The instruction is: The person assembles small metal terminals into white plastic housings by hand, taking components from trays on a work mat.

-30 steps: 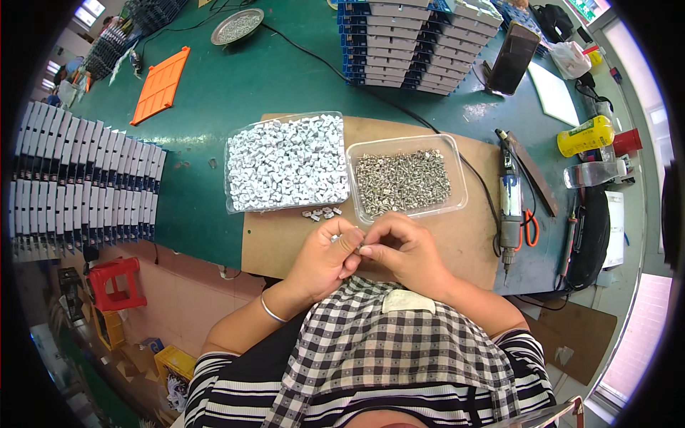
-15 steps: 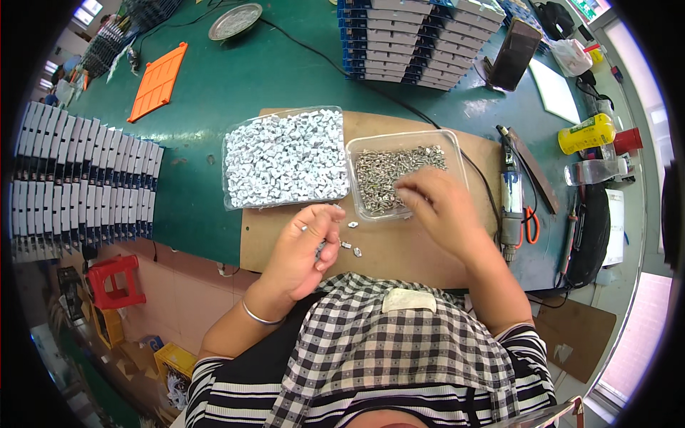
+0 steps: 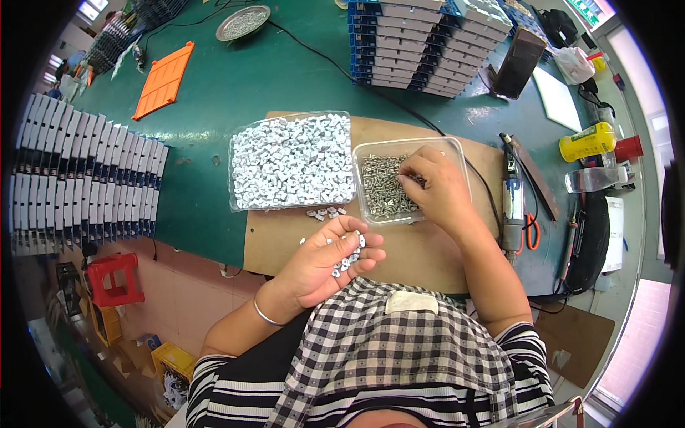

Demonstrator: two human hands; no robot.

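Note:
My left hand (image 3: pixel 321 265) is cupped palm up above the brown board, fingers half curled around several small white parts (image 3: pixel 345 264) with holes in them. In the clear tub (image 3: pixel 464 167) at the right, my right hand (image 3: pixel 439 187) dips its bent thumb and fingers among a heap of small metal screws (image 3: pixel 385 187). Whether a screw is between those fingertips is hidden. Left of that tub stands a clear tray (image 3: pixel 232 182) heaped with more of the white parts (image 3: pixel 292 160). A few loose white parts (image 3: pixel 327 212) lie on the board in front of the tray.
Stacked blue-and-white units (image 3: pixel 89 171) stand at the left, another stack (image 3: pixel 421 50) at the back. An electric screwdriver (image 3: pixel 512 207), orange-handled scissors (image 3: pixel 532 232) and bottles (image 3: pixel 589 143) lie right. An orange panel (image 3: pixel 164 80) and metal dish (image 3: pixel 242 25) sit far left.
My left hand has turned and uncurled from a closed grip, showing the white parts in its palm, and shifted right. My right hand has gone down among the screws.

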